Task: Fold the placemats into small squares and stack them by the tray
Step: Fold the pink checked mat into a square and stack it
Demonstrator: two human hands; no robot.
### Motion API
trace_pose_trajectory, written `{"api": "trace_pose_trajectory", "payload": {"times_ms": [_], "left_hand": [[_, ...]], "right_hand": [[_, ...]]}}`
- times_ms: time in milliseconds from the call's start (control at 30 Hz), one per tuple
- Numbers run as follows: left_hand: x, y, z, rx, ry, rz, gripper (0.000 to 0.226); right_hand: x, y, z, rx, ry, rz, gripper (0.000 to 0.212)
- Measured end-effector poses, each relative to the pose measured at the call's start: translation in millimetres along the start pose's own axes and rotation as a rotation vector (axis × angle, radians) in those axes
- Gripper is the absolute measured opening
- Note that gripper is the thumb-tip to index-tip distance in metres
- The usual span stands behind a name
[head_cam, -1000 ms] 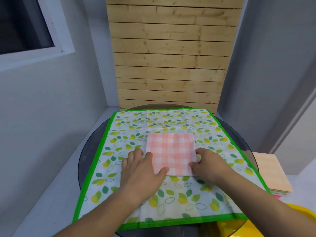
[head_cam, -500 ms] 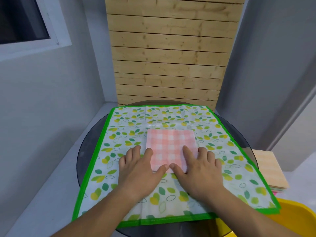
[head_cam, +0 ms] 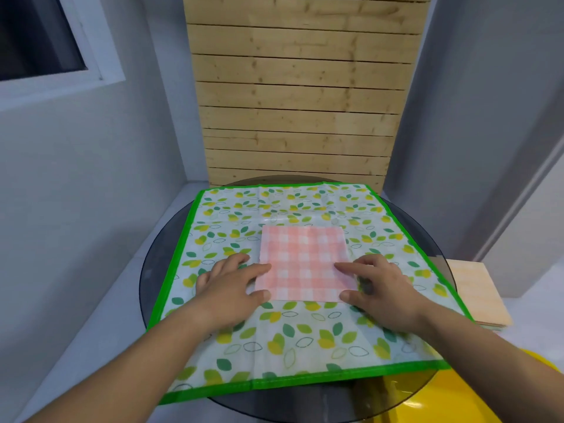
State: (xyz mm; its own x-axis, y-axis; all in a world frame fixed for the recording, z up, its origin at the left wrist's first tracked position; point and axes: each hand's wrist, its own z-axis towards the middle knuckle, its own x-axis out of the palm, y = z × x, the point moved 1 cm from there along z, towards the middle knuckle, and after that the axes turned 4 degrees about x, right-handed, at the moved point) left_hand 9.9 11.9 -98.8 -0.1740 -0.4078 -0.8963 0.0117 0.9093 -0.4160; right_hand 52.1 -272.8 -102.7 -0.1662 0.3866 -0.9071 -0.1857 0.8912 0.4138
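Note:
A pink checked placemat (head_cam: 305, 261), folded into a small square, lies flat in the middle of a leaf-patterned cloth with a green border (head_cam: 305, 346). My left hand (head_cam: 229, 285) lies at its left edge, forefinger and thumb touching the fabric. My right hand (head_cam: 381, 288) presses on the right edge, forefinger on top and thumb at the near right corner. A stack of folded peach placemats (head_cam: 476, 294) sits to the right, behind the yellow tray (head_cam: 457, 398) at the bottom right.
The leaf cloth covers most of a round dark glass table (head_cam: 158, 270). A wooden slatted panel (head_cam: 299, 102) stands upright behind the table. Grey walls close in on both sides, with a window at upper left.
Both hands slid outward from the placemat's near middle to its left and right edges. The placemat stays flat in the same spot.

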Motion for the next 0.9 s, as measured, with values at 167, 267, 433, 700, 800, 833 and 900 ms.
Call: {"api": "trace_pose_trajectory", "payload": {"times_ms": [167,267,433,700,800,833,900], "left_hand": [[-12,2,3,0.002,0.127,0.0,0.057],[-19,5,6,0.015,0.167,-0.004,0.059],[-24,-7,11,0.017,0.099,-0.062,0.054],[-15,-50,60,0.323,-0.16,0.198,0.059],[-4,-51,80,0.328,-0.044,0.333,0.06],[-1,-50,85,0.315,-0.011,0.35,0.06],[6,-45,89,0.279,0.029,0.36,0.062]], "right_hand": [[-9,-7,0,-0.043,0.072,0.095,0.045],[-10,-7,2,-0.029,0.099,0.077,0.045],[-15,5,5,0.035,0.129,0.14,0.034],[-14,52,46,-0.194,-0.091,-0.198,0.058],[2,61,71,-0.2,0.022,-0.232,0.059],[8,60,76,-0.193,0.051,-0.246,0.059],[20,54,81,-0.183,0.08,-0.291,0.06]]}}
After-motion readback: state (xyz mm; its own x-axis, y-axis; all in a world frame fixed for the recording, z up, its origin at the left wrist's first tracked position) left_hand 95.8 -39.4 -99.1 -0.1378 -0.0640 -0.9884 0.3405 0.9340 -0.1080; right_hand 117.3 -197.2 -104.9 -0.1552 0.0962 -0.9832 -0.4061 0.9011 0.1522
